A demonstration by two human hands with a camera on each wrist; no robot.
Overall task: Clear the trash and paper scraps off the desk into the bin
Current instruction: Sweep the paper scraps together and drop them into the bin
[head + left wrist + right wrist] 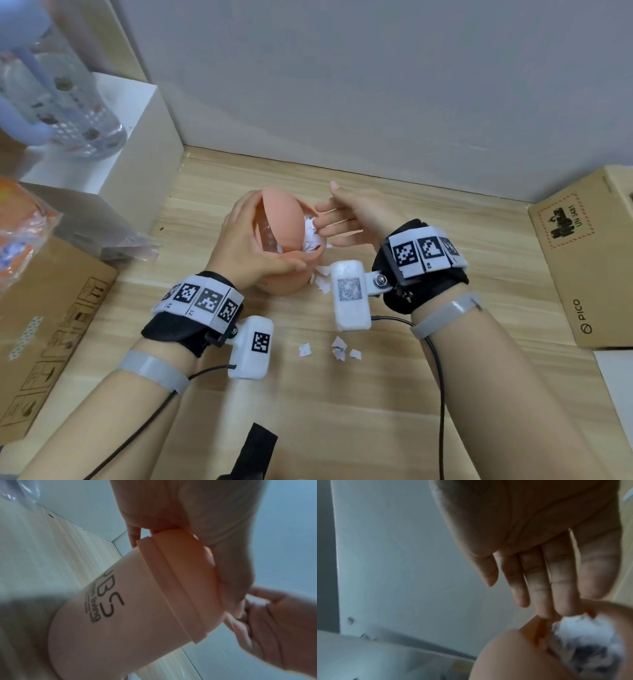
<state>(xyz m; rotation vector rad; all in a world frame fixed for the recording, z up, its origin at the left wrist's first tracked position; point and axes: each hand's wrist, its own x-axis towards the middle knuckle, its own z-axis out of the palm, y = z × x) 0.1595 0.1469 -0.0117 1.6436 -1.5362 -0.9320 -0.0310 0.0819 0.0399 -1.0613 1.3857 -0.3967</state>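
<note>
A small peach bin (284,270) with a swing lid stands mid-desk. My left hand (246,240) grips its top, thumb across the front rim, and the lid is tilted up on edge. My right hand (346,216) is open, its straight fingers reaching into the bin's mouth, where white paper scraps (310,233) are piled. More scraps (322,279) lie against the bin's base on the right, and three scraps (337,349) lie nearer me. The left wrist view shows the bin's wall (137,601) close up. In the right wrist view my fingers (539,574) hang over the scraps (582,635).
A white box (137,137) at the back left carries a clear bottle (61,96). Cardboard boxes flank the desk on the left (51,325) and right (582,260). An orange plastic bag (20,233) lies at the far left. A black strap (253,452) lies near me.
</note>
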